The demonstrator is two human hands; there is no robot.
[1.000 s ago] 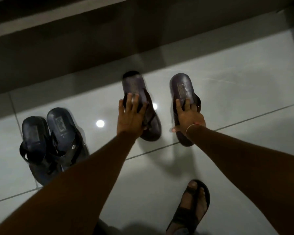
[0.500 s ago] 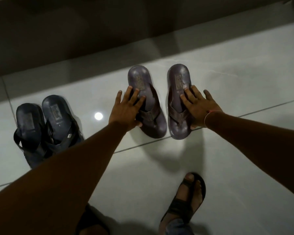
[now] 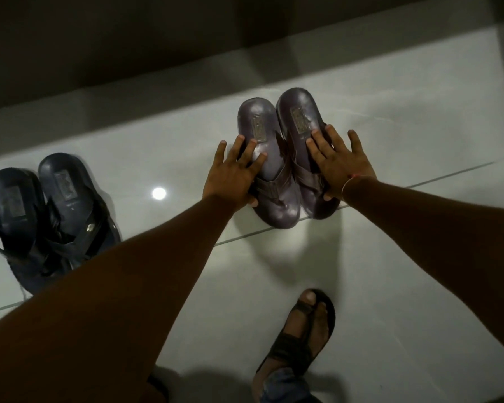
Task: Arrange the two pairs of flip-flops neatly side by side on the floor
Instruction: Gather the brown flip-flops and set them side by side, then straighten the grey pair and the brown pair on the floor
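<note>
Two brown flip-flops lie touching side by side on the pale tiled floor, heels pointing away from me: the left one [image 3: 269, 170] and the right one [image 3: 301, 120]. My left hand [image 3: 230, 173] rests flat with spread fingers on the left one's outer edge. My right hand [image 3: 341, 164] lies flat on the right one's outer side. A dark blue pair sits apart at the far left, one flip-flop [image 3: 10, 199] beside the other [image 3: 67, 196], straps overlapping.
A dark wall base [image 3: 157, 39] runs along the far side of the floor. My sandalled foot [image 3: 300, 335] stands on the tiles near the bottom. A bright light reflection [image 3: 159, 193] shines on the floor between the two pairs.
Both hands pushed the two brown flip-flops together; the gap between them has closed and they now touch. The dark blue pair has stayed put.
</note>
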